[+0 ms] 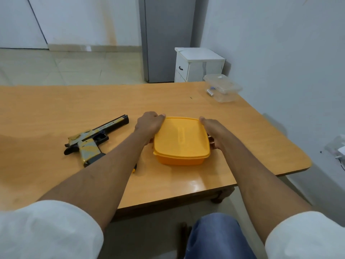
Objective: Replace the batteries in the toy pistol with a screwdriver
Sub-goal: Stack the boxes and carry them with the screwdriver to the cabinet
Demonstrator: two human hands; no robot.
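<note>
1. The toy pistol [95, 139] lay on the wooden table [56, 105], at nine o'clock from the lidded yellow box [181, 141].
2. A clear container [223, 88] with a battery [210, 92] beside it sat at one o'clock.
3. The left hand [149, 126] and right hand [214, 133] gripped the box's opposite sides, thumbs curled underneath.
4. The pistol's slide writing was unreadable.

one toy pistol [97, 139], two containers [182, 142], two hands [149, 125]
</note>
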